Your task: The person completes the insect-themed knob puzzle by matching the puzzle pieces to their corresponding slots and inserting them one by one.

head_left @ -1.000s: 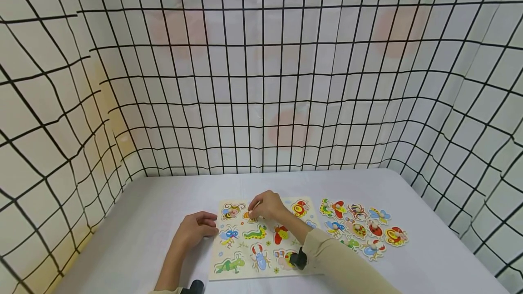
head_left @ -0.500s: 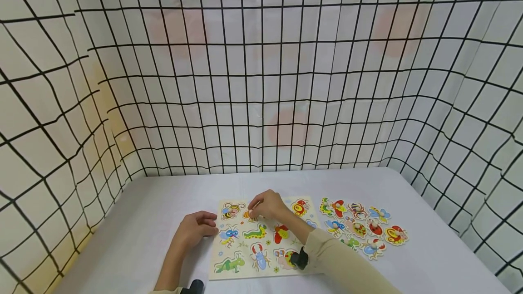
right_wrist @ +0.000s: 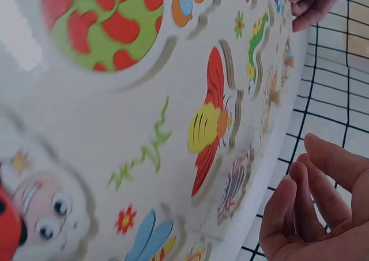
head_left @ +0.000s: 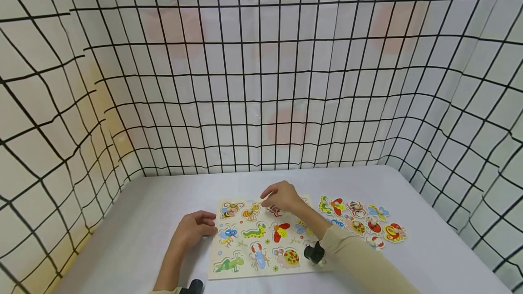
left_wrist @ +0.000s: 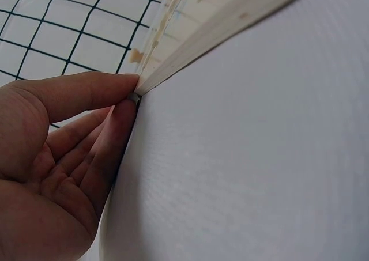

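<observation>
the right hand [head_left: 282,197] hangs over the puzzle board [head_left: 252,272], fingers apart, seemingly empty; the left hand [head_left: 196,229] only touches its left edge. a low-dragging sleeve [head_left: 361,257] could scatter the loose pieces [head_left: 373,225] alongside.

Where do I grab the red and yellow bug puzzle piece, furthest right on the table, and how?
Probably pinch the pale knob that seems to stand on the red and yellow bug puzzle piece, reaching down from its right: it lies flat on the white table, and the red ladybug piece crowds its left.
</observation>
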Demonstrator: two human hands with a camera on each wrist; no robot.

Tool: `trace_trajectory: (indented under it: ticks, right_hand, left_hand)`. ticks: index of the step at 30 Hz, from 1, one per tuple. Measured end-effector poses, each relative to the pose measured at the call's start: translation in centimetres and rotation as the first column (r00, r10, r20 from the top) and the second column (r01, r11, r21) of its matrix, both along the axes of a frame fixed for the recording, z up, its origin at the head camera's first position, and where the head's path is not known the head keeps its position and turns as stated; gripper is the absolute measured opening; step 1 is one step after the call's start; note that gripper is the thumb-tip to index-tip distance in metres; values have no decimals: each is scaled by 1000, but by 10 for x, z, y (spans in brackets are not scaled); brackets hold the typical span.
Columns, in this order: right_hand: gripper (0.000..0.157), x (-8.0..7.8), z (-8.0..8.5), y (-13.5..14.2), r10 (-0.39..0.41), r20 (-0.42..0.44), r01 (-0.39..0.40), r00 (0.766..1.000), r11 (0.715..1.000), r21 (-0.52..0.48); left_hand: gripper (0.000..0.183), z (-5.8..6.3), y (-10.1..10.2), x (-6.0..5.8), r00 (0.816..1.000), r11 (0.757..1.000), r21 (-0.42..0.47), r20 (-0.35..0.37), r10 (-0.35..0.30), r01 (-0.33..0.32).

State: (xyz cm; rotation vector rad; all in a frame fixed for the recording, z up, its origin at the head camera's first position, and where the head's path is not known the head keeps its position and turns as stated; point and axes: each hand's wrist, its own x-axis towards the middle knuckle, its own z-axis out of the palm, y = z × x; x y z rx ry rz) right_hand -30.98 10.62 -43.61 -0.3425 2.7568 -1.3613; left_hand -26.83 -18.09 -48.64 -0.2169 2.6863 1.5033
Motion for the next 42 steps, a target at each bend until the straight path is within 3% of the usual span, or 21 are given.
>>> trace_trajectory:
  ticks: [14,25,42]
  right_hand:
    - [22,-5,10,47,-122,32,121,992,992,18]
    - [24,8,16,86,-139,13,139,990,990,27]
    - [35,21,18,149,-234,55,229,971,969,94]
  left_hand:
    - [36,0,1,0,1000,1000,-2,-2,6,-6]
    - [38,1,1,1,1000,1000,-16,4,0,0]
    - [38,1,0,0,1000,999,-44,0,-17,17]
